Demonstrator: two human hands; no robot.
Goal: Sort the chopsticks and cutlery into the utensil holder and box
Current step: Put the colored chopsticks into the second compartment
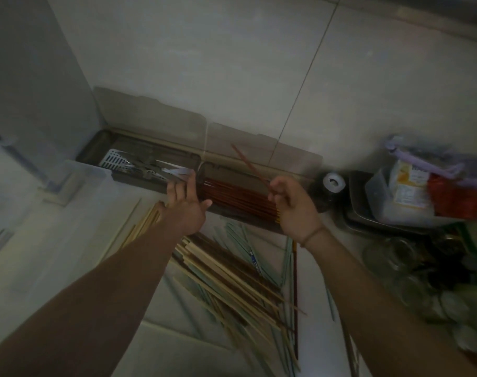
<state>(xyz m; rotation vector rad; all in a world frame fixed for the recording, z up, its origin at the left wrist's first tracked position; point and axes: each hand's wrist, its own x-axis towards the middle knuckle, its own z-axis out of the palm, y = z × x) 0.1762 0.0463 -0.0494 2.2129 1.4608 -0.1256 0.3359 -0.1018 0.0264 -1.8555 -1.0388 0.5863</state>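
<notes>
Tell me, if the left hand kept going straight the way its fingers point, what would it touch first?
Probably the cutlery in the left box. The left hand points its fingertips just at that box's near edge, though depth is hard to judge.

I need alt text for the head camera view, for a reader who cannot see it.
The right hand pinches one red chopstick above a box of red chopsticks, while the open left hand reaches toward the cutlery box. Mixed chopsticks lie piled on the counter.
</notes>
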